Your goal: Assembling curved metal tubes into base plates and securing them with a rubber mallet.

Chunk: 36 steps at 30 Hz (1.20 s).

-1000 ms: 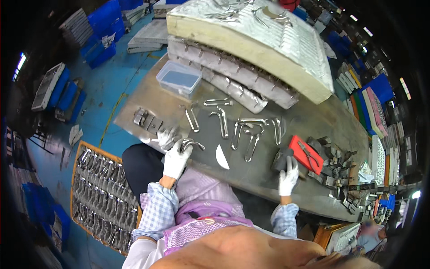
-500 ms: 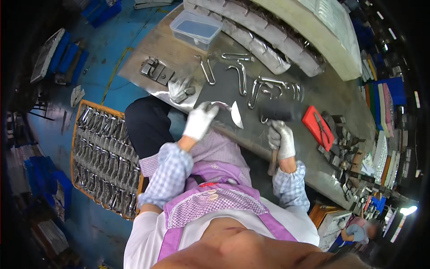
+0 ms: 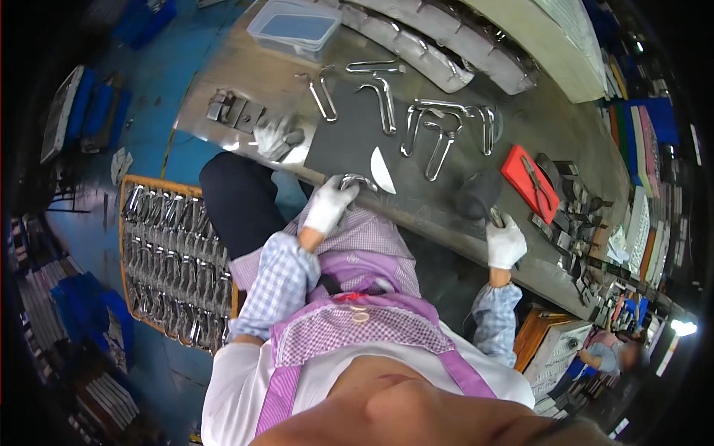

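My left hand (image 3: 332, 207), in a white glove, is closed around a curved shiny metal piece (image 3: 359, 181) at the bench's near edge; the fingers hide part of it. Just beyond lies a white crescent-shaped piece (image 3: 382, 171). In my right hand (image 3: 506, 244), also gloved, is the handle of a mallet. Its dark mallet head (image 3: 478, 195) rests on or just above the bench, left of a red tray (image 3: 529, 183) with pliers (image 3: 537, 183). Several bent chrome metal pieces (image 3: 387, 108) lie farther back, some on a dark mat (image 3: 335, 145).
A metal block fixture (image 3: 235, 110) and a crumpled grey-white glove (image 3: 278, 138) sit at the bench's left. Behind them stands a clear plastic box (image 3: 294, 30). On my left is a framed rack (image 3: 178, 260) of shiny parts. Metal blocks (image 3: 564, 212) crowd the right side.
My right hand and the mallet have moved right, away from the chrome pieces. My left hand, still holding the curved piece, has drawn slightly back from the white crescent. The whole view has shifted somewhat.
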### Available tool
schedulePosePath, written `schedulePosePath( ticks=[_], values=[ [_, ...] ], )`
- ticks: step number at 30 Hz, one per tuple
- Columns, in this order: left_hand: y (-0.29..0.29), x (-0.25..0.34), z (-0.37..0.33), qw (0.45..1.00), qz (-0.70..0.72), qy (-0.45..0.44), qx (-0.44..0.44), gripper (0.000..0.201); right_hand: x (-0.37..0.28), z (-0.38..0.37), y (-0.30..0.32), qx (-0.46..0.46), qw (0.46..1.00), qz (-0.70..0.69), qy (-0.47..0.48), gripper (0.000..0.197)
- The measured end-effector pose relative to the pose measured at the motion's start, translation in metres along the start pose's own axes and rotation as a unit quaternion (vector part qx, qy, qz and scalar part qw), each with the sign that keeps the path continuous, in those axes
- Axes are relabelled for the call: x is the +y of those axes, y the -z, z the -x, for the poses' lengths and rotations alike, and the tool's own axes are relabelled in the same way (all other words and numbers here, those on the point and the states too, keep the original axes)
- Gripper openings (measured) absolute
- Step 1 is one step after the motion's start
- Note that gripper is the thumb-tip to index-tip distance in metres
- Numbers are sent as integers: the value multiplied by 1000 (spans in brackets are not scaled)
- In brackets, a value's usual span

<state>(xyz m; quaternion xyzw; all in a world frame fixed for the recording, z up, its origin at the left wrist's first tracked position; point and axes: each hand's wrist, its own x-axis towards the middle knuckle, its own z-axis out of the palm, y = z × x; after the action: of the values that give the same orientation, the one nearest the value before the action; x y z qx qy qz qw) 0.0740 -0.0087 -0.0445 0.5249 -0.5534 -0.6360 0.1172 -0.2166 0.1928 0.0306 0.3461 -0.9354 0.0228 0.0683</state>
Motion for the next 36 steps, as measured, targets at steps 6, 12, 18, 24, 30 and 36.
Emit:
schedulePosePath(
  ticks=[6, 12, 18, 24, 30, 36],
  values=[
    [-4, 10, 18, 990, 54, -118, -53, 42, -148, 20, -62, 55, 955, -136, 257, 37],
    [-1, -17, 14, 985, 68, -156, 28, 25, -184, 26, -63, -169, 947, -253, 107, 55],
    [-10, -26, 24, 973, 167, -150, 46, 26, -195, 50, 18, -328, 799, -501, 56, 50],
    [-18, -51, 28, 978, 74, -157, 118, 25, -200, 64, 3, -315, 769, -547, 102, 56],
    [-15, -42, 34, 964, 202, -127, 120, 19, -206, 60, 7, -369, 732, -563, 110, 56],
    [-20, -6, 0, 928, 194, -275, 162, 31, -200, 46, -13, -360, 615, -702, 15, 56]
  ],
)
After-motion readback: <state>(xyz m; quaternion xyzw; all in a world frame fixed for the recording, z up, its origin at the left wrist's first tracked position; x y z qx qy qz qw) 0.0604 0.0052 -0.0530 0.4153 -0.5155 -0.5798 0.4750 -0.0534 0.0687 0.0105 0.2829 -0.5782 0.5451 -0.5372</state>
